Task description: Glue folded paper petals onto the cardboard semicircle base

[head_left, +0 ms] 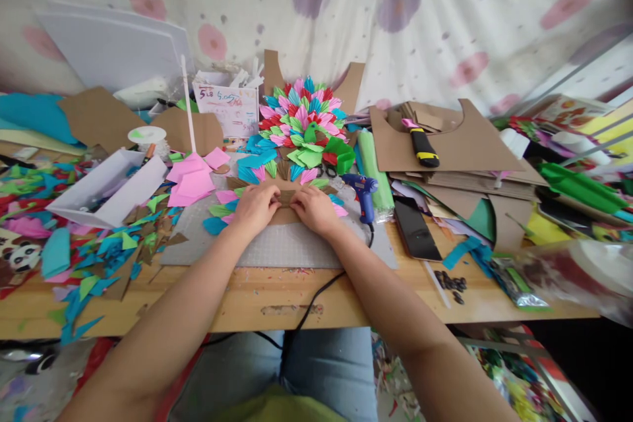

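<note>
My left hand and my right hand meet at the middle of the grey cutting mat. Between their closed fingertips is a small piece of brown pleated paper, gripped from both sides. Under it lies brown cardboard, its edge ringed by blue, pink and green paper petals; my hands hide part of it. Just right of my right hand rests a blue hot glue gun with a black cord. Beyond the hands stands a cardboard form covered in colourful pleated petals.
Left are a white box, pink paper sheets and heaped paper scraps. A phone, dark beads, a yellow-black utility knife and stacked cardboard lie right. The table's wooden front edge runs before my legs.
</note>
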Demonstrator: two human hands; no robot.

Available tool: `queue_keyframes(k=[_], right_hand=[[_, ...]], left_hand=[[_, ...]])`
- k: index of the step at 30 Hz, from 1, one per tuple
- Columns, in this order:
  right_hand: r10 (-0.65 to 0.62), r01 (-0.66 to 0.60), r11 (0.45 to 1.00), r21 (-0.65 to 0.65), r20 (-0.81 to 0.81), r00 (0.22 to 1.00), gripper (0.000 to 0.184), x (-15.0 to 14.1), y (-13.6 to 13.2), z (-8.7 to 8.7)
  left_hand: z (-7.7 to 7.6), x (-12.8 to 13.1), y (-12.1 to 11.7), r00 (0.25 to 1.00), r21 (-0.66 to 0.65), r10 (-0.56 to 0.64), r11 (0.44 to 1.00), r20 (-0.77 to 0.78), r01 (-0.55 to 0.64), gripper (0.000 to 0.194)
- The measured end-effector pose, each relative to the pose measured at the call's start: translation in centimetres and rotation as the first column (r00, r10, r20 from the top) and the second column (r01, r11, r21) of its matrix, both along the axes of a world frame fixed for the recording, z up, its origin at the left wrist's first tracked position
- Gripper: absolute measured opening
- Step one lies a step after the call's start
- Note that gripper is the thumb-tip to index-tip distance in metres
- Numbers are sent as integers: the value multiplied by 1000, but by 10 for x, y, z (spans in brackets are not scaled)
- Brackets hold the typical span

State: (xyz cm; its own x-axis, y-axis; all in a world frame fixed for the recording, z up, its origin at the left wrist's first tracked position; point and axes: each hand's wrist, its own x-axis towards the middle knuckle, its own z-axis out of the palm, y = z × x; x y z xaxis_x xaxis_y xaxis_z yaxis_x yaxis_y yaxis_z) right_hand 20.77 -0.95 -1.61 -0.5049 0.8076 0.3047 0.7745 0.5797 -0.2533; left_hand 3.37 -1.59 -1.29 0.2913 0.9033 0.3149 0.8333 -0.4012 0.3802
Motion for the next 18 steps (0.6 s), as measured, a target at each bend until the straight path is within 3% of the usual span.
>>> queue_keyframes(k=[10,18], right_hand=[[1,-1,1000,17,-1,1000,15,1,-1,0],[10,-9,1000,6,-27,1000,11,1,-5,3]], left_hand=[[0,-1,-3,993,71,-16,997,-120,25,5],[1,-1,-2,991,86,-43,995,-128,55,7]])
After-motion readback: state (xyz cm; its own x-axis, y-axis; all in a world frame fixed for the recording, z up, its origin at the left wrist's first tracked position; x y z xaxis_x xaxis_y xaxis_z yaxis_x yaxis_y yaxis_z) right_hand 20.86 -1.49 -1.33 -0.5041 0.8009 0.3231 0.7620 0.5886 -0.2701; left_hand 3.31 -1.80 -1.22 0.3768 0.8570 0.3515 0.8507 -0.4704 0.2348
